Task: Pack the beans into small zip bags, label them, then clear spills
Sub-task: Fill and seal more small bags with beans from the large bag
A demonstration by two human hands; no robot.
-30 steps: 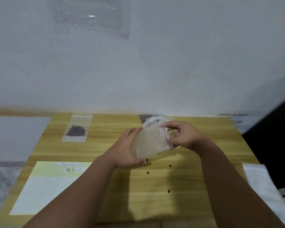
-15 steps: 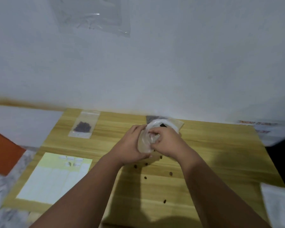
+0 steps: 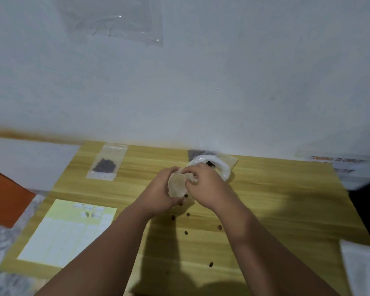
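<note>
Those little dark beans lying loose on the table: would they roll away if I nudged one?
Probably yes: the loose beans look small and rounded, scattered singly, so a push likely sends them skittering. The table looks smooth, offering little grip. They seem light and fiddly to pinch one by one.

A light wooden desk [image 3: 286, 210] is set against a pale grey-white wall [image 3: 222, 82]. High above the desk, a clear plastic sheet [image 3: 115, 20] is fixed to the wall. Left of the desk, a white panel [image 3: 30, 161], an orange surface [image 3: 4, 199] and a grey speckled floor [image 3: 0, 242] are seen. Right of the desk, a notice with red lettering [image 3: 338, 162], too blurred to be read, is seen.
</note>
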